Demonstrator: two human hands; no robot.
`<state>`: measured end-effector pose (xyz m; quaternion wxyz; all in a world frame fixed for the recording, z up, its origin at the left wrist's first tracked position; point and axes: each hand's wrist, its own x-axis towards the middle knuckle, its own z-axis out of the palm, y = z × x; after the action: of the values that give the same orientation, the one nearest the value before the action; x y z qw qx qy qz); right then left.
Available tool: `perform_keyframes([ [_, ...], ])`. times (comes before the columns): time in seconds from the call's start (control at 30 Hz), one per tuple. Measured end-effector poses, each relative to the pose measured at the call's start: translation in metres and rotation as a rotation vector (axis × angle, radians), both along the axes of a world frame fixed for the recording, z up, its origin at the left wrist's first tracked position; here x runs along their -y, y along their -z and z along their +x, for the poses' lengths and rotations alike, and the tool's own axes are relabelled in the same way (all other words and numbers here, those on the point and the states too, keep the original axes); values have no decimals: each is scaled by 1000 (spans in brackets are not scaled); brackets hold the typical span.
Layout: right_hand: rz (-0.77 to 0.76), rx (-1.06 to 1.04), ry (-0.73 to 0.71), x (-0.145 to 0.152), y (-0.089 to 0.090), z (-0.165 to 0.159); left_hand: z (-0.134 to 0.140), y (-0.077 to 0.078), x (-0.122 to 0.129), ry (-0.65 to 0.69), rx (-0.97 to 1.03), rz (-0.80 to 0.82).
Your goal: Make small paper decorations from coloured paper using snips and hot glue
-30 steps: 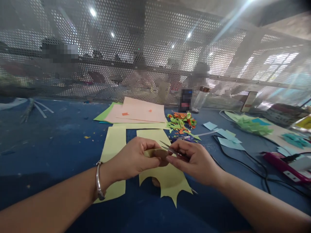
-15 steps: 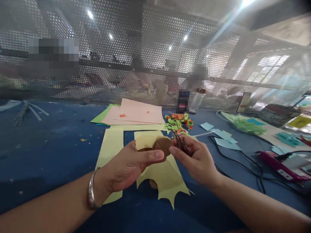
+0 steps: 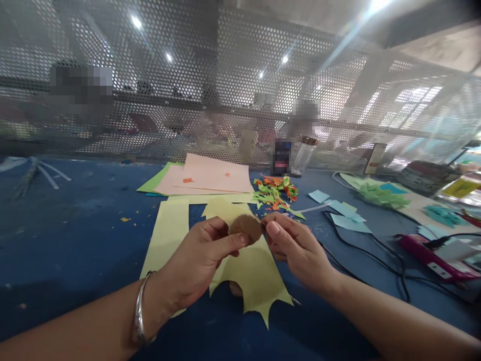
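My left hand [image 3: 201, 260] is closed on a round, flat brown disc [image 3: 246, 228], its thumb across the disc's lower face. Yellow paper [image 3: 218, 208] shows just behind those fingers. At the disc's right edge, my right hand [image 3: 291, 243] is closed, thumb against forefinger. What it grips is mostly hidden; only a thin dark tip shows by the disc, from a slim dark tool whose kind I cannot tell. Below both hands lies a yellow paper sheet [image 3: 250, 278] with a spiky cut edge. A small brown round piece [image 3: 236, 289] peeks out at that edge.
A yellow strip [image 3: 169, 230] lies left of the hands, pink sheets [image 3: 210, 173] behind. Green and orange scraps [image 3: 276, 193] lie beyond my right hand. Farther right are light blue paper pieces [image 3: 347, 210], black cables [image 3: 372, 255] and a magenta power strip [image 3: 432, 258]. A perforated screen [image 3: 169, 115] stands behind.
The disc has tilted and shifted slightly left in my left hand. My right hand has turned, so the dark tool that showed plainly is now mostly hidden, its tip at the disc's edge.
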<state>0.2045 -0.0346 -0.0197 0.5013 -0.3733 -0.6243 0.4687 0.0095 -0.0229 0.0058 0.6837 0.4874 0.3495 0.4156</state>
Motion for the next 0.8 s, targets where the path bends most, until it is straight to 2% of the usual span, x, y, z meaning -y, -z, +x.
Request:
perform_keyframes([
  [0.13,-6,-6,-6,1,0,-1,0,0,1,-15,-5,13],
  [0.33,-32,-26,-40,2,0,-3,0,1,2,41,27,26],
  [0.57,35,110,42,5,-5,-4,-1,0,2,75,51,20],
  [0.8,8,81,24,5,-4,-3,-1,1,1,56,30,24],
])
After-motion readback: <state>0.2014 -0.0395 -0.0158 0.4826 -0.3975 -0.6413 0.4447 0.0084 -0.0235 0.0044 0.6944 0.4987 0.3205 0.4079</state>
